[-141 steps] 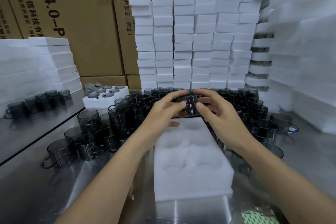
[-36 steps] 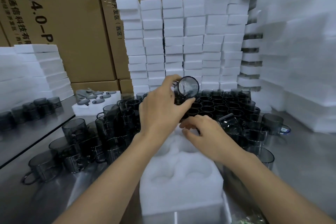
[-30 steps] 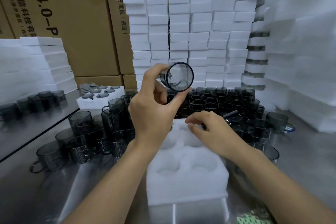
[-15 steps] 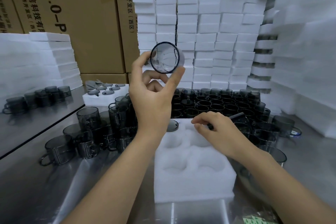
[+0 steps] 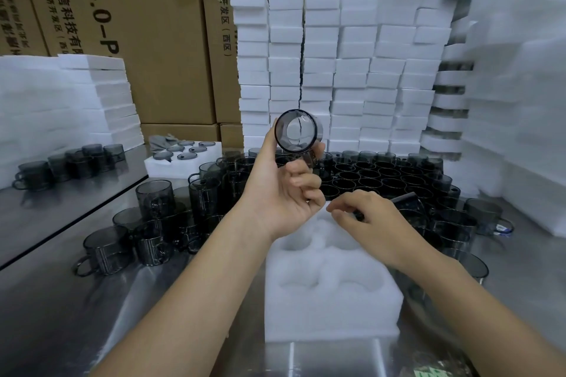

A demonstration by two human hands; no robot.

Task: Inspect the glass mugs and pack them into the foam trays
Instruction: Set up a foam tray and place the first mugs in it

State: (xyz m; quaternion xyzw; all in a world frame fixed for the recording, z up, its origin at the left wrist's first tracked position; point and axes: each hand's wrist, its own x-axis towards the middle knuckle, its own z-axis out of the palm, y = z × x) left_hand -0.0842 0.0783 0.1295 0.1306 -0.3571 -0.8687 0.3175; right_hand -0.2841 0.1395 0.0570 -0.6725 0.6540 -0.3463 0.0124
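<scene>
Your left hand (image 5: 284,202) grips a glass mug (image 5: 296,131) held up sideways; right hand (image 5: 370,217) fingers curl over the foam tray (image 5: 330,294), grip unclear.

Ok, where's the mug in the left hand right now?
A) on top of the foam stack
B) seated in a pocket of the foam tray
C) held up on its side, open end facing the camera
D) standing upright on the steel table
C: the left hand holds the mug raised and turned sideways, so you look straight through it, above the foam tray, whose visible pockets are empty.
</scene>
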